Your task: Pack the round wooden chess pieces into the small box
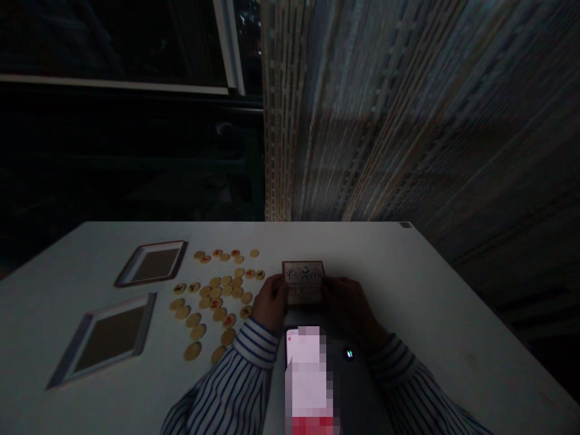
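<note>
A small flat Chinese chess box [304,283], with a brown rim and dark brush-style characters on its top, is between my two hands above the table. My left hand [270,300] grips its left side, the fingers curled in. At the right side, my right hand [352,307] holds the edge, its fingers closed and partly lost in shadow. Round wooden Chinese chess pieces [215,304], several with red or black characters, lie scattered left of my left hand. Some of the nearest ones are partly covered by my left sleeve.
Two shallow box parts, a far one [181,257] and a near one [147,326], lie on the left of the white table [457,326]. A lit phone [308,368] and a dark device with a small glowing display [348,354] are close in front. A string curtain [362,121] hangs behind.
</note>
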A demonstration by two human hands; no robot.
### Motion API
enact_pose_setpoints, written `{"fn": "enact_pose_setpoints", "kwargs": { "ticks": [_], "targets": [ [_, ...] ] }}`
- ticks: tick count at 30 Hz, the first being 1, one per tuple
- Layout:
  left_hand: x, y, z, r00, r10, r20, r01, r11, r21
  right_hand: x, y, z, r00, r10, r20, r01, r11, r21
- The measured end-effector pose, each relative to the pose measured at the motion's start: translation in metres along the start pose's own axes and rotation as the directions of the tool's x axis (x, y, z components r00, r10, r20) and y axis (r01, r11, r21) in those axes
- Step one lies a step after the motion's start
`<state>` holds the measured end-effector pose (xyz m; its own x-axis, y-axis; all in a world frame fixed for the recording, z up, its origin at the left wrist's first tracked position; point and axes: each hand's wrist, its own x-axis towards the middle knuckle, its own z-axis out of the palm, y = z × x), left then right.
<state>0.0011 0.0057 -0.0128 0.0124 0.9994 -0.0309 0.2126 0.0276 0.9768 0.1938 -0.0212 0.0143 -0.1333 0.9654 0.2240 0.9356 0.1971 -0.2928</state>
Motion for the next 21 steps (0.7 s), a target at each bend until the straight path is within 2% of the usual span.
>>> {"fn": "enact_pose_setpoints", "kwargs": {
  "ticks": [7, 11, 15, 21],
  "targets": [
    [-0.001, 0.002, -0.001, 1.000, 0.021, -0.012, -0.021, 1.000, 0.016, 0.000, 0.000, 0.000, 1.000, 0.005, 0.004, -0.005, 1.000, 0.012],
    [0.000, 0.004, -0.001, 1.000, 0.011, -0.013, -0.012, 0.999, -0.034, -0.001, 0.000, -0.001, 1.000, 0.002, 0.010, -0.002, 1.000, 0.012],
    [0.002, 0.008, 0.000, 0.998, -0.038, -0.040, 0.032, 0.990, -0.136, -0.001, 0.001, 0.001, 1.000, -0.005, -0.007, 0.005, 1.000, 0.012],
    [0.003, 0.012, 0.002, 0.982, -0.176, -0.069, 0.143, 0.932, -0.334, -0.001, 0.001, 0.001, 1.000, 0.017, 0.006, -0.017, 1.000, -0.002]
  ]
}}
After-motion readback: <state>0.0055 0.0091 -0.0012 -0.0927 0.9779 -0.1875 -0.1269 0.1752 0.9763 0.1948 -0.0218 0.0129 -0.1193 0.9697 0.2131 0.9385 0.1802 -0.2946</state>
